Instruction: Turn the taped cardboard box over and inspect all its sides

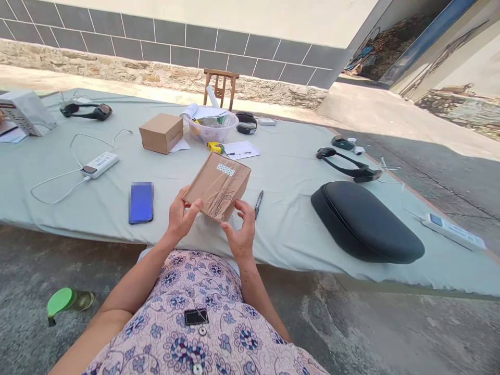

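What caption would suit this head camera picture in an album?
Both hands, left and right, hold a taped cardboard box above a cloth-covered table.

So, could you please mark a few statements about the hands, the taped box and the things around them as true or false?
1. Both hands, the left hand and the right hand, hold the taped cardboard box. True.
2. The black marker pen lies left of the blue phone. False: it lies to the right of the held box, while the phone lies to its left.
3. A second, smaller cardboard box sits on the grey-green sheet beside the clear plastic bowl. True.
4. The large black case stands open. False: it lies closed.
5. The green-capped bottle stands on the sheet. False: it lies on the concrete ground.
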A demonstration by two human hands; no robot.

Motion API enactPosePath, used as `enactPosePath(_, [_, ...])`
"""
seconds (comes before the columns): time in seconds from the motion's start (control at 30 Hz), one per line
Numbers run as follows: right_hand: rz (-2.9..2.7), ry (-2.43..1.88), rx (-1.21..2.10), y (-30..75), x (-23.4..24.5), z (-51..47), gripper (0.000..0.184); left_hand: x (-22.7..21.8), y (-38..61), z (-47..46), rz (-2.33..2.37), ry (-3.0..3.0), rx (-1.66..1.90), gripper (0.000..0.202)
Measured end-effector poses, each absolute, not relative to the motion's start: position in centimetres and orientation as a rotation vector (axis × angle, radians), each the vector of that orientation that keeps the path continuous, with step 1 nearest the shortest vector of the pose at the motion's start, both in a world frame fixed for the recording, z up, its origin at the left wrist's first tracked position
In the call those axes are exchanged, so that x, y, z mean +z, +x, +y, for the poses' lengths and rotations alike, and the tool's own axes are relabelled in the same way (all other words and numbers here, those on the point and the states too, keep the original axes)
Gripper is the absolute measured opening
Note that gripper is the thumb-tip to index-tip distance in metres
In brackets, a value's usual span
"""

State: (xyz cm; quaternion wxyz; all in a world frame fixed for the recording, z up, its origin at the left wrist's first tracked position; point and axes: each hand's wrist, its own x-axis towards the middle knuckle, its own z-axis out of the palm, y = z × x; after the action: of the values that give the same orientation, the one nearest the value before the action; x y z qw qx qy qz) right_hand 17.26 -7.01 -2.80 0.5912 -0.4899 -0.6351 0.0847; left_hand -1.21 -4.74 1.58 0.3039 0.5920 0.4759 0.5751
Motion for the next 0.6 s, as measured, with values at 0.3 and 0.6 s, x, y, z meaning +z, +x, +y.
enactPosePath(0.3, [-1.383, -1.388, 0.28, 18.7, -5.6, -5.0, 0.076, 0.7, -2.8, -2.7, 1.11, 0.922, 1.59, 0.055])
enactPosePath(0.6, [-1.411, -1.293, 0.559, 19.2, -5.1, -5.6, 0.085, -0.1, -3.8, -1.4, 1.129, 0.541, 1.472, 0.065])
